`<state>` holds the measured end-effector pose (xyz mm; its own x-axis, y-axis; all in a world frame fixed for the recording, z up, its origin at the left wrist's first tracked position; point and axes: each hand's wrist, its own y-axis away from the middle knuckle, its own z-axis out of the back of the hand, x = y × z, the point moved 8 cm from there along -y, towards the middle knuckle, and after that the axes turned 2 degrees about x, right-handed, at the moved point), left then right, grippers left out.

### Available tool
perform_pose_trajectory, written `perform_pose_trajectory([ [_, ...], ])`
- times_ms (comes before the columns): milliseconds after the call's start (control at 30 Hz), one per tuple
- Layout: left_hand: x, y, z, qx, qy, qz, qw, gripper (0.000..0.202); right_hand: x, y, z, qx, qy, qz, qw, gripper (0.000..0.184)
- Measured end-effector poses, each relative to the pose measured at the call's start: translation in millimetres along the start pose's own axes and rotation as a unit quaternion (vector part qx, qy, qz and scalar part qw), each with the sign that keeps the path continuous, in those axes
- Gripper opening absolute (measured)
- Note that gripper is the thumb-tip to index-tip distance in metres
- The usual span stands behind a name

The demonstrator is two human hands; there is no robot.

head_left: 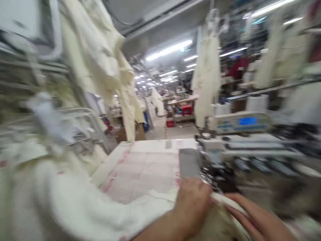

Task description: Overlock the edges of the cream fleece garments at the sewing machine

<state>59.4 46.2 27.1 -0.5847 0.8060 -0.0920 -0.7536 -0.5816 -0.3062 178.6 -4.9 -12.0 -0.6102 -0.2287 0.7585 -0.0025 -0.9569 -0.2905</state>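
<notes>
Cream-white fabric (100,214), seemingly a garment, spreads over the lower left and runs under my hands. My left hand (193,204) is closed, its fingers curled over the cloth just in front of the sewing machine (240,124). To its right, my right hand (253,214) holds the folded edge of the same fabric between thumb and fingers. Both hands are at the near side of the machine's needle area, which is dark and smeared by motion. A blue display is lit on the machine's body.
A pale worktable (147,167) with red print extends left of the machine, a grey plate (189,162) beside it. Cream garments (127,90) hang at upper left, and more hanging garments (207,73) stand behind the machine. A metal rack (85,117) is on the left.
</notes>
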Motion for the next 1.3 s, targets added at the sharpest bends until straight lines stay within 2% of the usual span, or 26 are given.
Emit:
perform_pose_trajectory([
  [67,-8.5,2.7,-2.8,0.017,0.038,-0.009,0.999,0.009,20.2,6.7,4.5,0.007,-0.025,-0.019,0.999,0.030],
  [133,-11.4,0.5,-6.6,0.038,0.060,-0.015,0.997,0.009,29.1,4.3,9.4,-0.002,-0.026,-0.048,0.998,0.029],
  [233,-12.2,-7.0,-11.2,0.069,0.054,-0.012,0.996,0.013,25.4,-2.3,17.5,-0.035,0.026,-0.106,0.993,0.027],
  [367,-5.0,-16.4,-11.3,0.093,0.053,0.036,0.994,0.012,16.3,-8.7,26.3,-0.082,0.118,-0.163,0.976,0.026],
  [633,7.9,-22.6,-13.6,0.107,0.023,0.085,0.990,0.013,17.0,-18.1,18.3,-0.098,0.160,-0.158,0.970,0.029],
  [767,8.2,-22.7,-15.6,0.104,0.004,0.075,0.992,0.012,13.6,-15.9,16.8,-0.132,0.135,-0.146,0.971,0.028],
  [900,9.1,-22.2,-17.0,0.100,0.011,0.061,0.993,0.012,8.6,-15.1,15.0,-0.121,0.099,-0.155,0.975,0.026],
  [1100,10.5,-23.3,-16.7,0.087,-0.006,0.066,0.994,0.013,12.2,-15.1,14.3,-0.135,0.158,-0.136,0.969,0.027],
  [1300,10.5,-23.4,-18.0,0.099,-0.017,0.068,0.993,0.013,15.9,-14.4,9.4,-0.154,0.221,-0.113,0.956,0.027],
])
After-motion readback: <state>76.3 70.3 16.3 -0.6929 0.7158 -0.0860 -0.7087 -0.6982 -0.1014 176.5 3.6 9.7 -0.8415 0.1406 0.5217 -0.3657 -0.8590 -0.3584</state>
